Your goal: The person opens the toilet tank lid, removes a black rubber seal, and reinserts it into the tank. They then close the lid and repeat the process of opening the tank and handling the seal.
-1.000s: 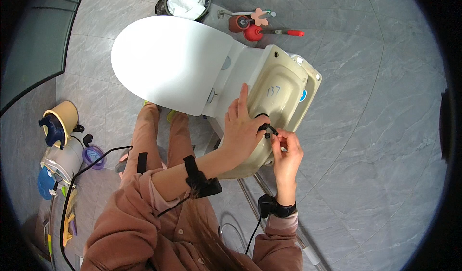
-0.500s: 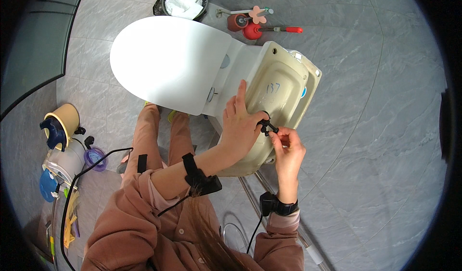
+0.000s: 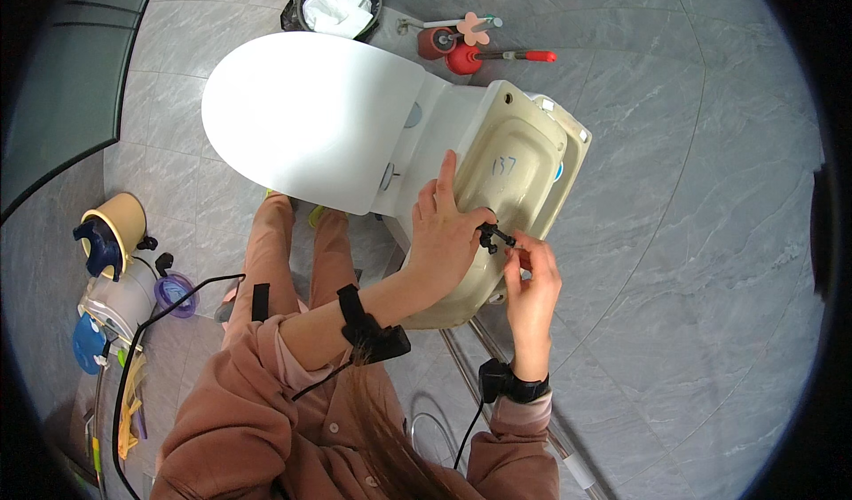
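My left hand (image 3: 437,238) reaches over the upturned cream cistern lid (image 3: 524,149), its thumb closed against a small black plastic fitting (image 3: 489,236) with a short rod. The other fingers point away toward the toilet seat. My right hand (image 3: 535,274) pinches the rod's outer end between thumb and fingertips. Both hands are above the near part of the lid, which rests on the toilet's tank and has handwriting on its underside. Part of the fitting is hidden behind my left thumb.
The white toilet lid (image 3: 311,123) is to the left. Beyond it stand a lined bin (image 3: 374,7) and a red plunger (image 3: 463,59). A cream bucket (image 3: 129,216) and a blue-lidded container (image 3: 89,340) are far left. Metal pipes (image 3: 486,340) run below the tank.
My right fingers have shifted slightly at the rod's end, and the rod is a little more visible. My left hand keeps nearly the same place.
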Motion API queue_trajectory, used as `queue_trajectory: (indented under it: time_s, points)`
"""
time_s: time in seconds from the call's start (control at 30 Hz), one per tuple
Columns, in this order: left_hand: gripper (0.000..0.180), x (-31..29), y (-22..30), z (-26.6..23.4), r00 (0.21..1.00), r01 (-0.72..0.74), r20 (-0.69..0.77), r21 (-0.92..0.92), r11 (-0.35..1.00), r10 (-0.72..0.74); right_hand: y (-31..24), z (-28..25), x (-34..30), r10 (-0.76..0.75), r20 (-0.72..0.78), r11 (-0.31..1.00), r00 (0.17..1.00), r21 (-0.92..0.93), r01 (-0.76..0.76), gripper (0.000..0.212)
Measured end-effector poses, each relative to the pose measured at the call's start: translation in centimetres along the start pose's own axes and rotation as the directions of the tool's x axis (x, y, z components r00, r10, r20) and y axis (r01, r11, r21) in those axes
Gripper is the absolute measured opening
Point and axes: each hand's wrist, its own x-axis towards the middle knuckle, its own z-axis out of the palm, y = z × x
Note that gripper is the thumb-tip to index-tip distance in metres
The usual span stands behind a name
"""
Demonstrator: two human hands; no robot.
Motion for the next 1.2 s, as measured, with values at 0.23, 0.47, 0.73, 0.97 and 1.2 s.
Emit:
queue_trajectory:
  time_s: [0.23,0.47,0.73,0.97,1.2]
  points:
    - [0.027,0.0,0.2,-0.2,1.0,0.009,0.011,0.002,1.0,-0.009,0.9,0.5,-0.3,0.074,-0.014,0.996,0.997,0.049,-0.074,0.016]
    - [0.027,0.1,0.2,-0.4,1.0,0.012,0.02,0.004,1.0,-0.012,1.2,1.4,-0.5,0.165,-0.056,0.975,0.985,0.158,-0.154,0.018]
    - [0.028,0.0,0.3,-0.4,0.999,0.014,0.03,0.038,0.999,-0.015,2.7,3.2,-1.2,0.121,-0.185,0.974,0.975,0.212,-0.081,0.018]
    - [0.034,0.4,1.2,0.0,1.0,0.001,0.025,0.078,0.997,-0.003,3.2,3.4,-1.5,0.151,-0.14,0.906,0.979,0.415,-0.08,0.023]
    - [0.045,0.3,1.1,1.9,0.998,-0.062,0.026,0.073,0.995,0.06,4.8,2.8,-2.1,0.155,-0.144,0.879,0.977,0.472,-0.07,0.024]
